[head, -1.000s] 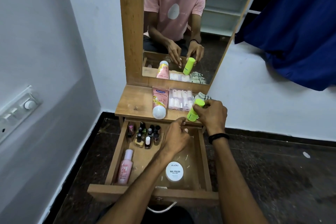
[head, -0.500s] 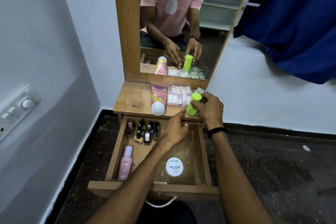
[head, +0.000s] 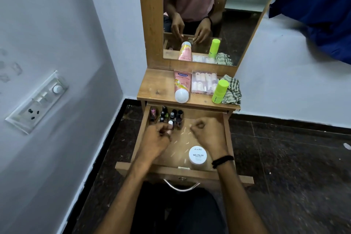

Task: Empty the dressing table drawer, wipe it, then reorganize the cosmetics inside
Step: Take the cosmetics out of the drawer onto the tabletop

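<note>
In the open drawer (head: 227,138) below the bench (head: 157,89), the emptying stage is judged to be only partly done, and the layout can be read from left to right. At the back left corner a cluster of small nail polish bottles (head: 167,117) is kept upright and packed close together, presumably so that none tips or leaks. Just in front of that cluster the left hand (head: 158,138) is held with its fingers curled around a small white-capped bottle (head: 170,125); the picture is blurred there, so a firm grasp cannot be confirmed, though it is judged likely that this bottle is being picked out. Pale flecks are scattered over the drawer floor between the two hands, which explains why a wipe is called for. The right hand (head: 209,133) is clenched into a loose fist over the middle right of the drawer, and nothing can be seen in it. Near the drawer front a white nail polish jar (head: 198,156) is left lying, not yet removed. On the bench above, things already taken out are lined up against the mirror (head: 247,24): a pink lotion tube (head: 182,86) laid flat with its cap toward the edge, a clear box of false nails (head: 204,82), an upright lime green stick container (head: 220,91), and a checked cloth (head: 233,89) kept at the far right, judged to be ready for wiping.
</note>
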